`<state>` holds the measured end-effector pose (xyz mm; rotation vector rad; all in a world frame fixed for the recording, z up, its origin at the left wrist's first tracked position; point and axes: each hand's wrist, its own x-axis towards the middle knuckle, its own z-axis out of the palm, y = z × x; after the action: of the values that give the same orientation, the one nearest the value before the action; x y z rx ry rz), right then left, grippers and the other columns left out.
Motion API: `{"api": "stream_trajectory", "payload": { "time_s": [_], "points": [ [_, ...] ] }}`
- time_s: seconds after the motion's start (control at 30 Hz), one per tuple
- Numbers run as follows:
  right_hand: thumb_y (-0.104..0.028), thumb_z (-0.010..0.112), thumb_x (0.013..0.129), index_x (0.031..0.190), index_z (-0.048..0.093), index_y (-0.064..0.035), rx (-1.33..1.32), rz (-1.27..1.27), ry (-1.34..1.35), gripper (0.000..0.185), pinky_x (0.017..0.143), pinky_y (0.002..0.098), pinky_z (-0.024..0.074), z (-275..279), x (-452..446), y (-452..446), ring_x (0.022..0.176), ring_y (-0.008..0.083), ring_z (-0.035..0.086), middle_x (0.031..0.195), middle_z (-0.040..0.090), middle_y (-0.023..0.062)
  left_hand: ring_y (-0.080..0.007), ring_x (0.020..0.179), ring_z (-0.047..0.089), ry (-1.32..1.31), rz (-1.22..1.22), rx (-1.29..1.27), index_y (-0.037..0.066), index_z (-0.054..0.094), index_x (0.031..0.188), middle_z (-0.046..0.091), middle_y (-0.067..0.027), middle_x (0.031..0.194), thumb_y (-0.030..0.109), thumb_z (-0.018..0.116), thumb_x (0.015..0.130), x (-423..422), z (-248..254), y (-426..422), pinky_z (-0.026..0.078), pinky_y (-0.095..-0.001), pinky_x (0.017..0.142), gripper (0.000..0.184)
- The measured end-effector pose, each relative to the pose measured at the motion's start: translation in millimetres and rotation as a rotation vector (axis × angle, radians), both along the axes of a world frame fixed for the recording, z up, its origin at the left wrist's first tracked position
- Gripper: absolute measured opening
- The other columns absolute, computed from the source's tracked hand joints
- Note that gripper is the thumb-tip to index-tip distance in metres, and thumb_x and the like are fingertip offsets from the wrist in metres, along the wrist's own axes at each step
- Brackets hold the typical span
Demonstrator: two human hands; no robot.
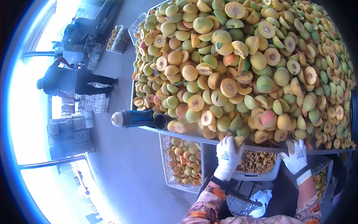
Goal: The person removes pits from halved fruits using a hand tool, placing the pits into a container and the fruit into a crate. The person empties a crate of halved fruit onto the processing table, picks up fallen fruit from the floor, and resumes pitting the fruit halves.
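Both hands wear white gloves at the near edge of a table [209, 141] heaped with halved yellow-green fruit [227, 87]. My left hand [228, 154] is at the rim, its fingers closed round a piece of fruit [238, 140]. Farther right, my right hand [295, 156] rests with its fingertips on the rim; its fingers are spread, and I see nothing held in it. Below the rim, between the hands, sits a white basket [274, 174] of small brown pieces.
A blue bottle [136, 118] lies at the table's left corner. A white crate [171, 181] of fruit stands under it. Another person [71, 80] stands at the far left near stacked crates [71, 128]. One more crate [120, 39] of fruit is on the floor. A dark strap crosses each wrist.
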<state>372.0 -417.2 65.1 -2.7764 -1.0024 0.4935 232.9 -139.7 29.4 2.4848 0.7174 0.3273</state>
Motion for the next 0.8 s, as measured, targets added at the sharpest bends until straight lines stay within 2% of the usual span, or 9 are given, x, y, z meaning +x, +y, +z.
{"api": "stream_trajectory", "payload": {
  "time_s": [0.03,0.07,0.13,0.23,0.37,0.57,0.67,0.7,0.8],
  "points": [
    [-0.035,0.078,0.075,0.117,0.06,-0.0042,-0.033,0.002,-0.002,0.055,0.095,0.0513,0.0407,-1.0,-1.8,0.5,0.113,0.0374,0.049,0.118,0.057,0.0163,-0.0339,0.103,0.065,-0.008,-0.001,-0.108,-0.001,0.057,0.12,0.066,-0.0194,0.114,0.018,0.086,0.077,-4.3,9.2,0.3,0.053,-0.0429,0.09,0.054],
    [-0.036,0.078,0.075,0.114,0.061,-0.0041,-0.067,-0.002,-0.007,0.053,0.094,0.051,0.0404,-2.0,-0.6,1.6,0.111,0.0374,0.048,0.114,0.056,0.0165,-0.0245,0.111,0.065,-0.09,0.082,-0.486,-0.001,0.057,0.123,0.066,-0.016,0.118,0.015,0.086,0.08,-11.0,4.5,-1.9,0.052,-0.0375,0.097,0.054],
    [-0.038,0.079,0.073,0.106,0.062,-0.0046,-0.083,0.038,-0.101,0.05,0.092,0.0512,0.0397,2.1,4.6,5.6,0.107,0.0377,0.048,0.108,0.054,0.0165,-0.0203,0.116,0.062,-0.363,0.197,-1.004,-0.002,0.057,0.125,0.066,-0.0148,0.123,0.014,0.086,0.082,-9.2,19.9,-11.3,0.05,-0.0352,0.102,0.055],
    [-0.034,0.079,0.069,0.097,0.061,-0.005,-0.082,0.118,-0.158,0.044,0.093,0.0523,0.0387,-6.6,4.9,7.1,0.108,0.0383,0.046,0.106,0.052,0.0175,-0.0207,0.117,0.06,-0.436,-0.018,-1.354,-0.002,0.057,0.132,0.06,-0.0117,0.128,0.007,0.082,0.085,-1.7,45.6,-5.2,0.048,-0.0346,0.102,0.054],
    [-0.027,0.076,0.068,0.098,0.056,-0.0044,-0.075,0.028,-0.054,0.042,0.096,0.0513,0.0405,-2.4,6.4,23.9,0.108,0.0401,0.047,0.105,0.053,0.0183,-0.0224,0.117,0.055,-0.315,-0.077,-1.518,-0.003,0.062,0.131,0.058,-0.0136,0.125,0.042,0.078,0.088,-11.0,21.7,-9.3,0.043,-0.0356,0.103,0.064],
    [-0.018,0.077,0.073,0.108,0.056,-0.0043,0.07,0.113,-0.035,0.043,0.088,0.0497,0.0448,-15.3,1.8,1.6,0.098,0.0405,0.055,0.099,0.058,0.0169,-0.03,0.085,0.064,-0.588,0.067,-1.723,0.0,0.06,0.126,0.064,-0.0198,0.104,0.044,0.072,0.091,-14.8,-12.9,-18.3,0.053,-0.0463,0.082,0.058],
    [-0.013,0.076,0.072,0.108,0.06,-0.0058,0.154,0.073,0.0,0.04,0.084,0.0479,0.0476,13.9,-4.4,-3.5,0.091,0.0386,0.06,0.092,0.062,0.0145,-0.0335,0.094,0.068,-0.591,0.261,-1.786,0.004,0.059,0.128,0.066,-0.019,0.111,0.037,0.067,0.095,-13.0,-11.6,-18.9,0.055,-0.0518,0.09,0.048],
    [-0.011,0.075,0.074,0.11,0.061,-0.005,0.253,0.054,0.036,0.039,0.083,0.0451,0.049,23.8,-13.2,-6.0,0.091,0.0372,0.062,0.094,0.063,0.0148,-0.0318,0.103,0.067,-0.581,0.208,-1.82,-0.002,0.054,0.132,0.065,-0.0203,0.119,0.031,0.061,0.097,-19.3,-14.1,-18.0,0.054,-0.046,0.094,0.05],
    [-0.004,0.07,0.079,0.11,0.063,-0.0036,0.559,0.032,0.165,0.031,0.07,0.0343,0.0511,43.6,-60.4,-14.6,0.076,0.0283,0.065,0.089,0.065,0.0136,-0.0329,0.098,0.068,-0.687,0.065,-1.859,-0.002,0.054,0.132,0.067,-0.0193,0.115,0.048,0.051,0.104,-33.5,7.3,-40.0,0.055,-0.0465,0.089,0.058]
  ]
}}
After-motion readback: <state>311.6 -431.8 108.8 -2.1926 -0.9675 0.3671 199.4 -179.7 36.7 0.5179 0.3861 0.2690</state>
